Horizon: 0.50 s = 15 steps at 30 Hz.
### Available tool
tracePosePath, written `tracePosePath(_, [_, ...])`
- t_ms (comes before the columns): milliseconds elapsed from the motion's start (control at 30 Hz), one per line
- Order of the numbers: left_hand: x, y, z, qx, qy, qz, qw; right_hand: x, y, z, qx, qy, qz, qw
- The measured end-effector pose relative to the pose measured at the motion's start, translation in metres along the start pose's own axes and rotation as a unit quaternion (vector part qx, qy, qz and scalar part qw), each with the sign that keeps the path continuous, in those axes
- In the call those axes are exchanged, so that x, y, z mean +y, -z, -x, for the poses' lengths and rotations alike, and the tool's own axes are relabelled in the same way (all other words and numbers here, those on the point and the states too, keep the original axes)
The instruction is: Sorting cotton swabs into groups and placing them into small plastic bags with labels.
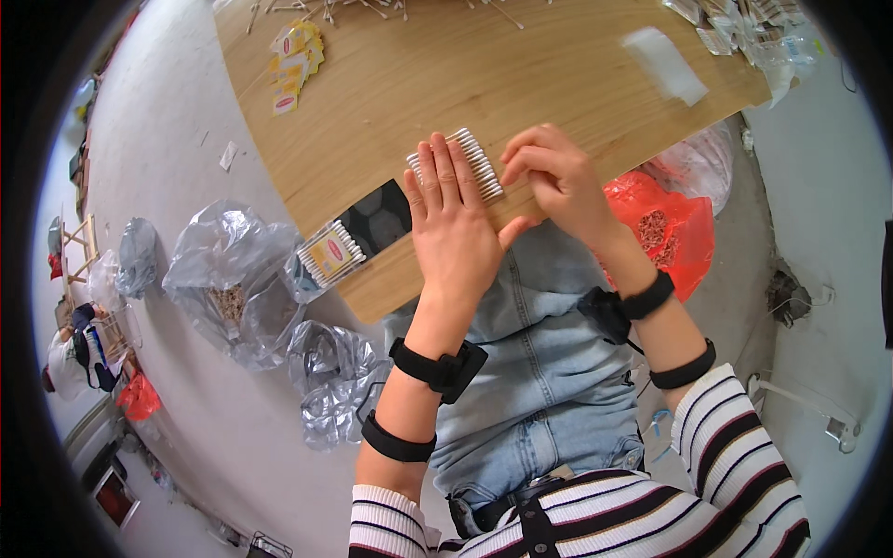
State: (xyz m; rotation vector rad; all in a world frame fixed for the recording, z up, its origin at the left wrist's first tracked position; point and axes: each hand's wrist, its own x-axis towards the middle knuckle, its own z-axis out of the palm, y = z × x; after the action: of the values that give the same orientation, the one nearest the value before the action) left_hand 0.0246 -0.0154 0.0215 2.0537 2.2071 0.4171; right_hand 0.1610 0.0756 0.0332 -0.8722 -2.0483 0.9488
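I see bright, even daylight with soft shadows under the hands. The light wooden desk (391, 84) bows at its edges from fisheye distortion, a dark vignette rings the view, and the far corner's clear packet (665, 63) blurs.

Single head-worn fisheye view, looking steeply down, close over wooden table (521, 74) edge and lap

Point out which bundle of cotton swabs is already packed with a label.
The bundle at the table's near edge, left of the left hand: it carries a yellow label. The row under the hands is loose and unlabelled.
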Motion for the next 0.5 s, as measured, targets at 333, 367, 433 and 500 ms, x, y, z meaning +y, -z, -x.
tracePosePath(333, [-0.002, 0.003, 0.001, -0.004, 0.011, 0.014, 1.000, 0.009, -0.018, 0.001, 0.036, 0.015, -0.018, 0.999])
tracePosePath(367, [-0.002, 0.003, 0.001, -0.005, 0.010, 0.010, 1.000, 0.008, -0.019, 0.000, 0.035, 0.014, -0.017, 0.999])
tracePosePath(433, [-0.002, 0.003, 0.001, -0.005, 0.009, 0.007, 1.000, 0.007, -0.020, 0.000, 0.050, 0.021, -0.003, 0.999])
tracePosePath(500, [-0.003, 0.002, 0.001, 0.000, 0.003, 0.003, 1.000, 0.007, -0.018, 0.000, 0.043, 0.025, 0.001, 0.999])
